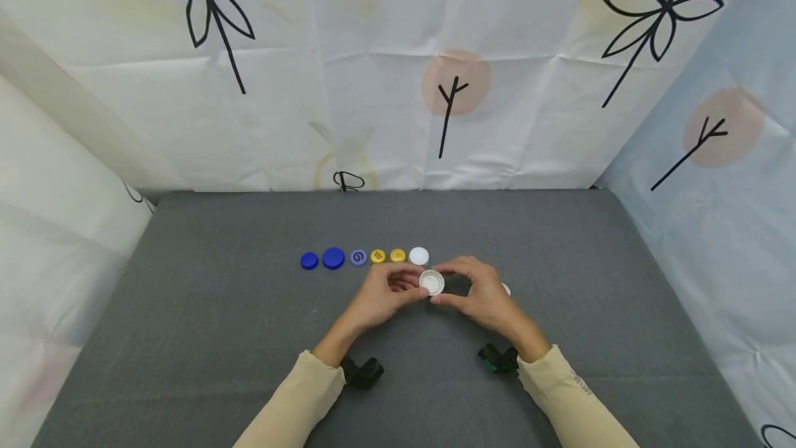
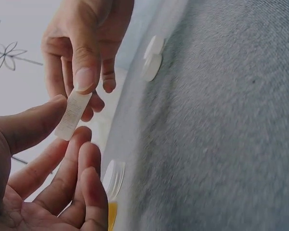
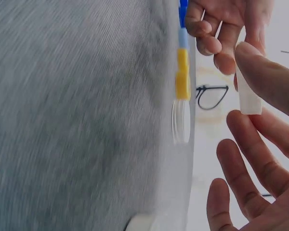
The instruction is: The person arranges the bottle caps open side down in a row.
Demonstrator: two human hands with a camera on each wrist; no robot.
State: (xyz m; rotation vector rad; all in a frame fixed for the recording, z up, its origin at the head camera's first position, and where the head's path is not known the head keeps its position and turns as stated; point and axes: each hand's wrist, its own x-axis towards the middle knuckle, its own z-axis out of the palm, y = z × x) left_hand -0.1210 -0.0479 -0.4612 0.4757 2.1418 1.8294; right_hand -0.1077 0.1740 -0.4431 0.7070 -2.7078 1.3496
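A white bottle cap (image 1: 432, 283) is held up between both hands, its hollow inside toward the head camera. My left hand (image 1: 387, 293) pinches its left edge between thumb and fingers, the other fingers loosely bent. From the opposite side my right hand (image 1: 481, 294) grips the same cap by thumb and fingertips. In the left wrist view the cap (image 2: 73, 115) appears edge-on, with ridges on its side. The right wrist view likewise has the cap (image 3: 249, 94) edge-on between the two thumbs and fingers.
Behind the hands runs a row on the grey table (image 1: 249, 337): a small blue cap (image 1: 309, 260), a larger blue cap (image 1: 333, 258), a light purple cap (image 1: 358, 257), two yellow caps (image 1: 378, 256) and a white cap (image 1: 419, 256). Two white caps (image 2: 152, 66) lie by the right hand, mostly hidden from the head.
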